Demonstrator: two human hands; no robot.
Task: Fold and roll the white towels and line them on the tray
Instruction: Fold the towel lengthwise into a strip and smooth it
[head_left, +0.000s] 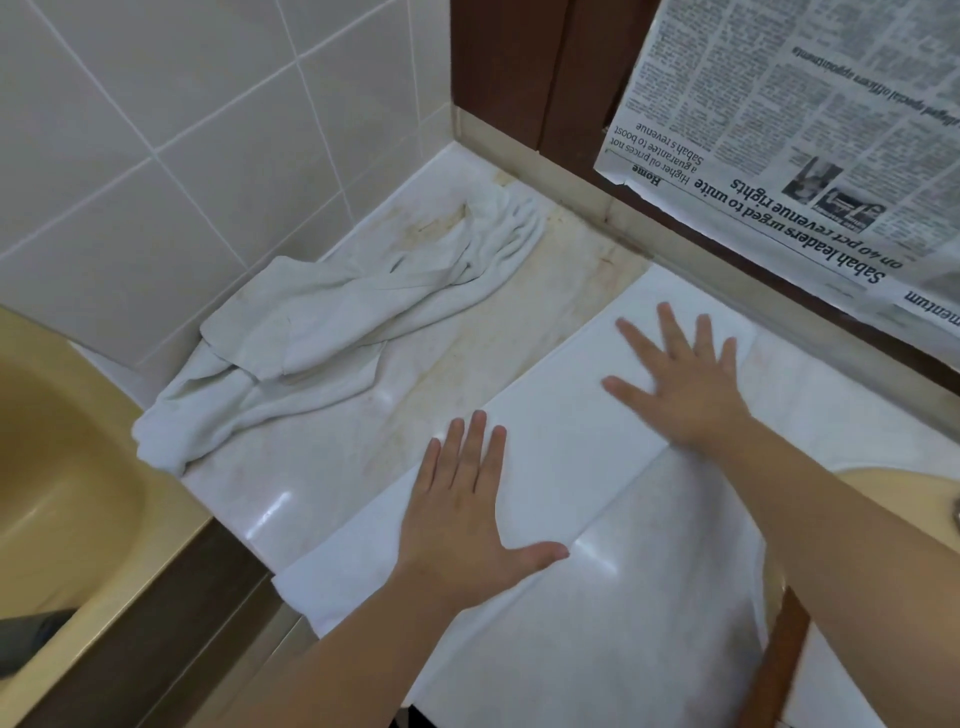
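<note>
Pressing flat: white towel (566, 457) spread in long folded band across marble counter (322, 467), near end overhanging counter edge. Left hand (462, 509) laid open, palm down, on near part; right hand (680, 384) laid open, fingers spread, on far part; nothing gripped. Second towel (322, 332), crumpled, lies beside tiled wall (156, 130), near sink (62, 441). Tray not seen. Cloth judged soft, light, limp, likely to slide on glossy stone. Best taken by pinching short end corners, then rolled tight under palms.
</note>
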